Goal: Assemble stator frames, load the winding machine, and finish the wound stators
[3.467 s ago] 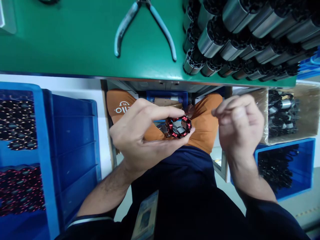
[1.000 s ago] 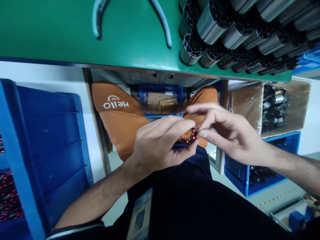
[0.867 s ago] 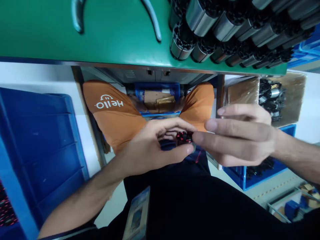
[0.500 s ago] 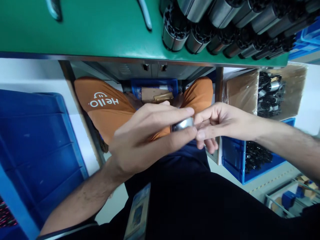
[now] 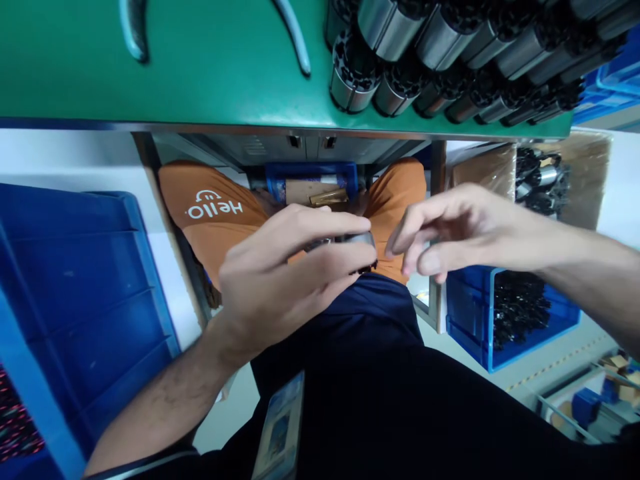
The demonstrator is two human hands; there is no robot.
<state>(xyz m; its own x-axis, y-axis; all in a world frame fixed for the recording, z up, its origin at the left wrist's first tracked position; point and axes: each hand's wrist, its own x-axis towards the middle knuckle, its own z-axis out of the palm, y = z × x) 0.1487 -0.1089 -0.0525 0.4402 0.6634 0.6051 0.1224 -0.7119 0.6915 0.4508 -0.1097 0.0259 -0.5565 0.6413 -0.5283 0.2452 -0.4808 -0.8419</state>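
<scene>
Over my lap, my left hand [image 5: 295,280] holds a short metal cylinder with black ends, which looks like a motor stator [image 5: 361,239]. Thumb and fingers close around its sides and hide much of it. Just to the right, apart from the cylinder, is my right hand [image 5: 450,230], its fingers loosely curled with gaps between them. Nothing shows in that hand, though its fingertips are a little blurred. On the green table in front, similar stators [image 5: 355,83] stand in rows and are stacked, silver outside with black toothed ends.
Two curved tool handles [image 5: 295,37] lie on the green table [image 5: 210,87]. To the left stands a large blue crate [image 5: 85,287]. At right are a blue bin of black parts [image 5: 520,310] and a carton [image 5: 585,180] with parts. A blue box [image 5: 273,177] sits under the table.
My right hand has drawn away from the cylinder toward the right. My left hand has kept the cylinder and turned it slightly, so a black end now shows.
</scene>
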